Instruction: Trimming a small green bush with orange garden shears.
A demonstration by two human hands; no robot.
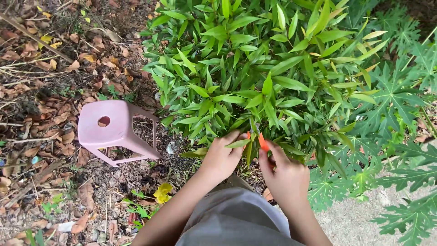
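A dense green bush (273, 73) with long pointed leaves fills the upper middle of the head view. My right hand (284, 175) grips a pair of orange-handled scissors (260, 140), whose blades reach into the lower leaves. My left hand (223, 155) pinches a leafy stem (239, 143) right beside the scissors. Both hands are close together at the bush's near edge. My grey-clad knee (236, 218) shows below them.
A pink plastic stool (114, 130) stands on the ground at the left. Dry brown leaves and twigs (50, 91) cover the soil around it. Broad lobed leaves (391, 105) spread on the right, above a pale concrete patch (350, 223).
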